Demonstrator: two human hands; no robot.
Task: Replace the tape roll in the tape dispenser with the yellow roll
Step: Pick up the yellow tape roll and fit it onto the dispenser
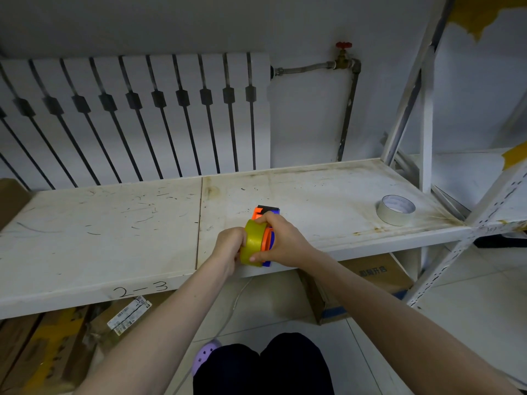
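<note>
At the far left, cardboard boxes [34, 346] lie on the floor under a worn white shelf [99, 238], whose front lip carries the handwritten mark "2-3" [140, 289]. Behind the shelf a white radiator [137, 115] stands against the wall.

Near the middle of the shelf's front edge, the left hand [229, 246] is closed against the left face of the yellow roll [253, 243], its fingers curled in on the roll's side. The yellow roll stands on edge (its broad band facing the camera) and sits pressed against the orange wheel of the tape dispenser [268, 223], whose orange-and-blue body runs back to a dark blade end pointing toward the wall. Whether the roll is fully seated on the wheel cannot be told.

The right hand [281, 242] wraps over the dispenser from the right, the fingers across the top of it and the thumb pressed on the lower rim of the yellow roll.

Further right, well apart from the hands, a white roll of tape [395, 210] lies flat on the shelf near its right end, beside the white upright [426, 118] of the rack.
</note>
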